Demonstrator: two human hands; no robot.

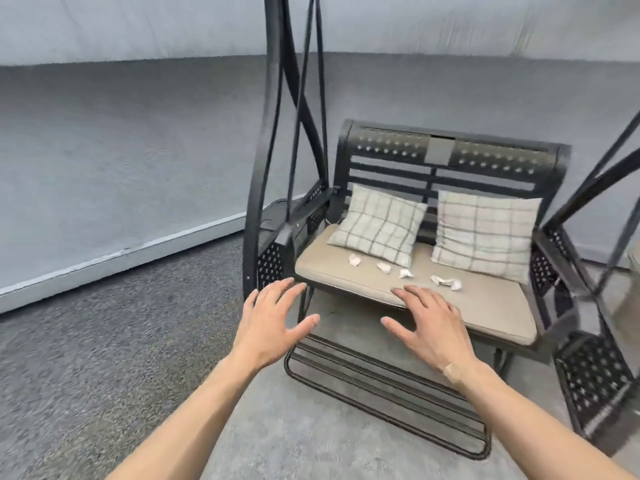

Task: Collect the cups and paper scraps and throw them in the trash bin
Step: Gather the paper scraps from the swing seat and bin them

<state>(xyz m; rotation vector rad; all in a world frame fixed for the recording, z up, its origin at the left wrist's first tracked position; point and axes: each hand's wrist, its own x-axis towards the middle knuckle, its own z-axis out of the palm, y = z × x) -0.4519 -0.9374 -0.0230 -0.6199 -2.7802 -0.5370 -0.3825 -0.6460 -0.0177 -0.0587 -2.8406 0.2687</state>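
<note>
Several crumpled white paper scraps lie in a row on the beige seat cushion point(485, 303) of a black metal swing bench: one scrap point(354, 260) at the left, another scrap point(383, 267), a third scrap point(404, 273), and a larger scrap point(446, 282) at the right. My left hand point(273, 322) hovers in front of the bench's left corner, fingers spread, holding nothing. My right hand point(429, 323) is stretched out over the cushion's front edge, fingers spread and empty, just short of the scraps. No cup and no trash bin is in view.
Two checked pillows point(379, 225) point(485, 232) lean on the bench back point(450, 157). Black swing frame poles point(273, 133) rise at the left and right point(595, 188). A footrest rack point(388, 386) sits under the seat. Grey carpet point(104, 358) and a grey wall lie to the left.
</note>
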